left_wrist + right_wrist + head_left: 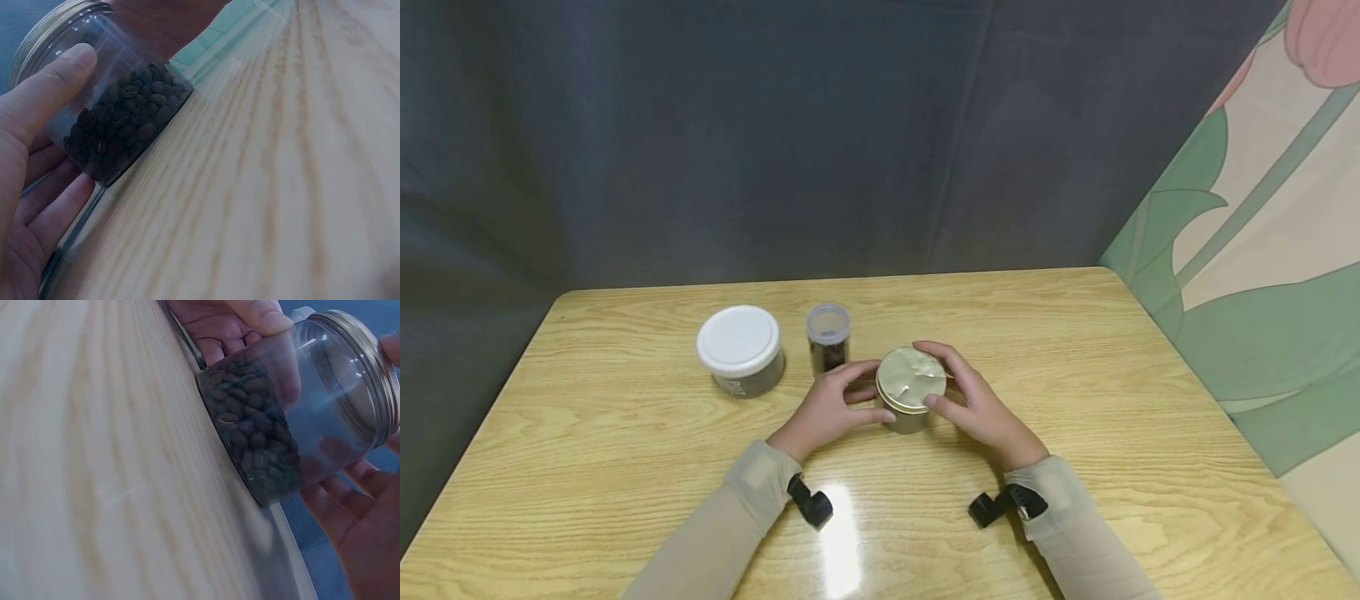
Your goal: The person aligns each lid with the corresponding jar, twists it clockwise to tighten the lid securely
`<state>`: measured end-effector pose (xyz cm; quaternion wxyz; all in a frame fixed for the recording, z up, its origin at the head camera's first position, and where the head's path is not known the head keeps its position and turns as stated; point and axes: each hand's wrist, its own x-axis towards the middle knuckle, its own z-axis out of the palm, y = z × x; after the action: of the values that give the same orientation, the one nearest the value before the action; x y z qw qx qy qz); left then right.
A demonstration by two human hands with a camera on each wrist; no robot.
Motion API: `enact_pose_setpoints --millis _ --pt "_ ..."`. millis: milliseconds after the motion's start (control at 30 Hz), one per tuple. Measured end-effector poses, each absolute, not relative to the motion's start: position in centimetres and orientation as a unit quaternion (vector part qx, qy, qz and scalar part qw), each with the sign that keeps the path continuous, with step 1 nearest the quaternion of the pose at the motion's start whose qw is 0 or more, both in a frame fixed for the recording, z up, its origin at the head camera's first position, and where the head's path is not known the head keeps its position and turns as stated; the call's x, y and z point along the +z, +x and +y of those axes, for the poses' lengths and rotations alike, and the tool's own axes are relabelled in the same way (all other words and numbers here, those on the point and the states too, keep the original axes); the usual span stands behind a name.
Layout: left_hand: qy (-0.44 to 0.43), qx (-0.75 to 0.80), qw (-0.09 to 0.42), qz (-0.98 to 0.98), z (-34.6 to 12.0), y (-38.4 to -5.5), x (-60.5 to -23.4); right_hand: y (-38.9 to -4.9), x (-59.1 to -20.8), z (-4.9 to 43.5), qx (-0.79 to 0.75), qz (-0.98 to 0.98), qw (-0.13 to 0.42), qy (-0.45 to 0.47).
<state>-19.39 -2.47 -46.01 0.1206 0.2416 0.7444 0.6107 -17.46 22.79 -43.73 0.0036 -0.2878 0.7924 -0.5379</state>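
Observation:
A clear plastic jar, about half full of dark coffee beans, stands upright on the table between both hands. Its gold screw lid is on and has a dented top. From the left, my left hand holds the jar's body, thumb on the near wall and fingers round the far side. On the opposite side my right hand grips the lid's rim, with the thumb at the front and the index finger at the back. Its lower fingers lie along the jar wall.
Just behind my left hand stands a slim clear canister with dark contents. Farther left is a grey tub with a white lid. A dark curtain hangs behind the wooden table.

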Motion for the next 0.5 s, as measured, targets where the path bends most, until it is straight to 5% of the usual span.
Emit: enact_pose_setpoints --millis 500 --pt "0.248 0.609 0.115 0.745 -2.52 -19.37 -46.06 -17.36 -43.67 22.36 -0.58 0.781 0.015 -0.233"
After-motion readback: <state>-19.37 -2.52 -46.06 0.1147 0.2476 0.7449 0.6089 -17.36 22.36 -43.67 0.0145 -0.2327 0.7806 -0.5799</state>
